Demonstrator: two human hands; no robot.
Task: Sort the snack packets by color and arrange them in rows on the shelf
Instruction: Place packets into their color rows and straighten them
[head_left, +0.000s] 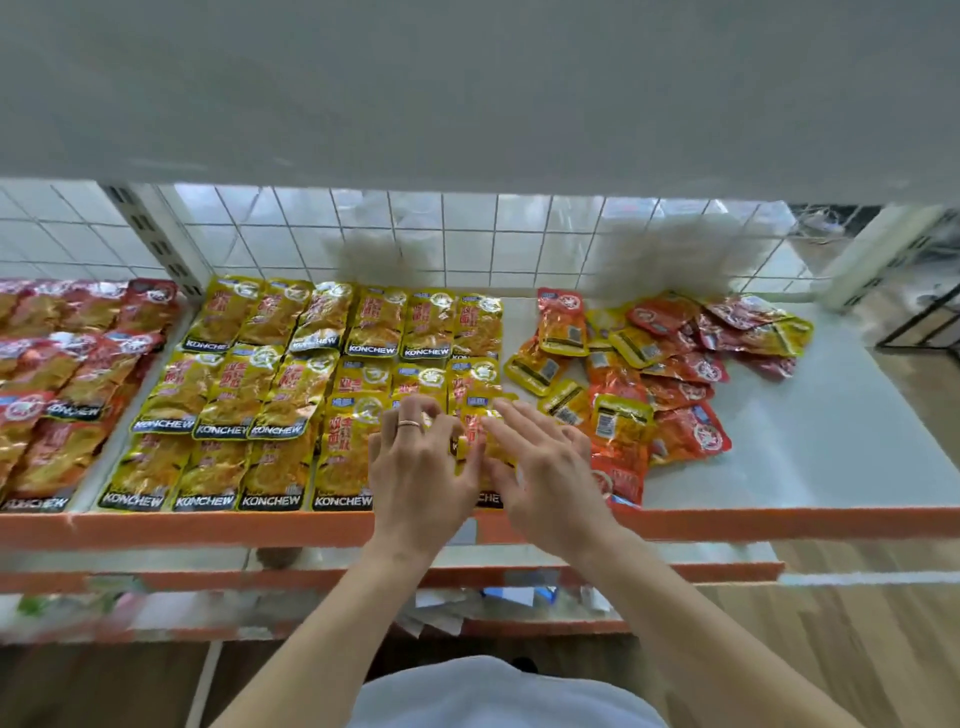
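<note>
Both hands meet over one yellow packet (485, 434) at the front of the shelf (779, 467), closing the nearest of the yellow rows (291, 384). The left hand (421, 462), fingers bent, seems to pinch the packet's left edge, though blur hides the grip. The right hand (543, 467) lies flat, fingers straight, on it. At the hands' 3 o'clock sits a mixed pile (660, 374); at 9 o'clock, red rows (67, 374).

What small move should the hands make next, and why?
Probably lay the yellow packet flat at the right edge of the yellow rows and let go. The left hand and right hand are both on it there, and a mixed pile waits to the right.
</note>
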